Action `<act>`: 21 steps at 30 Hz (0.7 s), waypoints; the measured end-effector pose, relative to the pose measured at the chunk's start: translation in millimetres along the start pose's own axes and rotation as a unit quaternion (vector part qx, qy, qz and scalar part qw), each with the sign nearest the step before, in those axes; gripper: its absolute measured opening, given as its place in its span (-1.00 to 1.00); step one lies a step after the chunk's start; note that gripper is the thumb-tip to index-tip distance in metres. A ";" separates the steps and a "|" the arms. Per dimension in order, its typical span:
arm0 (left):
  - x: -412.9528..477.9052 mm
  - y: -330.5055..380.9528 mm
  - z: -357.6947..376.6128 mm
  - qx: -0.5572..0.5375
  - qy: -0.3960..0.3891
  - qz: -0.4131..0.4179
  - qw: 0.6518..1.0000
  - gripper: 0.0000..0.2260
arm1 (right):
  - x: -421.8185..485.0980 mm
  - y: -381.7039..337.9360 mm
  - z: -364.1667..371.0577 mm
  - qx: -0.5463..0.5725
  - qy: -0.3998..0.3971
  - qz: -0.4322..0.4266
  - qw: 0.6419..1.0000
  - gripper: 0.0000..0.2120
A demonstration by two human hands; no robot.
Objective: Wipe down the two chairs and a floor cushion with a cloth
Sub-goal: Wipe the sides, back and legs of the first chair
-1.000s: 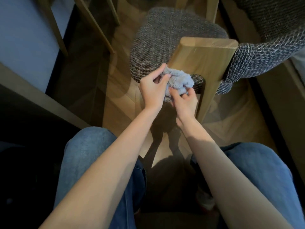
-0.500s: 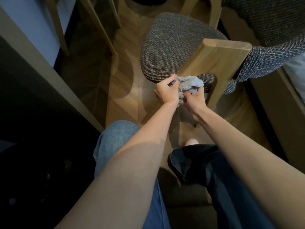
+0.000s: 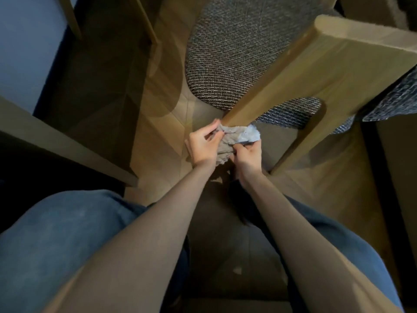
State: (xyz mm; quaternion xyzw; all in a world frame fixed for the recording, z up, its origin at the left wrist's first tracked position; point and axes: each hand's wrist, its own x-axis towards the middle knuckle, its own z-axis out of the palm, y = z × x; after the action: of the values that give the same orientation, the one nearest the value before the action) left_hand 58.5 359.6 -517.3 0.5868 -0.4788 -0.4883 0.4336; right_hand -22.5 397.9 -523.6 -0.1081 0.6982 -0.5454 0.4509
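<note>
A wooden chair (image 3: 316, 64) with a grey woven seat (image 3: 228, 55) stands in front of me, its backrest slanting toward me. A crumpled pale cloth (image 3: 237, 138) is bunched around the lower part of the chair's left back leg. My left hand (image 3: 203, 145) pinches the cloth from the left, and my right hand (image 3: 248, 154) grips it from the right and below. The leg under the cloth is hidden. A second grey woven cushion or seat (image 3: 392, 102) shows at the right edge.
A dark table edge (image 3: 67, 141) juts in from the left. Slanted wooden legs (image 3: 146, 21) stand at the top left. My knees in blue jeans (image 3: 67, 233) frame the lower view, above the wooden floor (image 3: 158, 132).
Both hands have slid the cloth down the chair's back leg, from just below the backrest to near the floor. My view has dropped closer to the chair.
</note>
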 end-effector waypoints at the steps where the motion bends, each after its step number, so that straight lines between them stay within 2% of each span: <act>1: 3.2 -8.6 -0.4 0.008 -0.006 -0.002 1.000 -0.71 | 7.5 6.6 0.5 0.001 -0.017 0.010 1.000 -0.61; 5: 16.9 -42.4 -4.3 0.032 -0.024 -0.034 0.999 -0.69 | 30.6 31.5 5.6 -0.027 -0.064 0.061 0.996 -0.50; 10: 33.8 -83.1 -10.3 0.051 -0.050 -0.069 0.995 -0.70 | 49.4 62.5 17.8 -0.046 -0.108 0.074 0.990 -0.61; 14: 45.1 -112.6 -12.6 0.128 -0.053 -0.047 0.989 -0.73 | 58.6 84.4 26.4 -0.052 -0.121 0.083 0.988 -0.65; 17: 52.5 -127.8 -15.1 0.198 -0.081 -0.034 0.976 -0.72 | 66.8 99.4 30.0 -0.110 -0.116 0.058 0.985 -0.65; 21: 61.6 -141.1 -17.0 0.211 -0.095 -0.074 0.970 -0.69 | 77.8 107.8 33.1 -0.192 -0.129 0.042 0.972 -0.64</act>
State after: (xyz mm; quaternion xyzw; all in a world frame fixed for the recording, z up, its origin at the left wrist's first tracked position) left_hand 98.8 323.0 -662.3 0.6497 -0.5651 -0.4608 0.2150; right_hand -5.3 367.1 -656.0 -0.2327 0.7296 -0.3629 0.5308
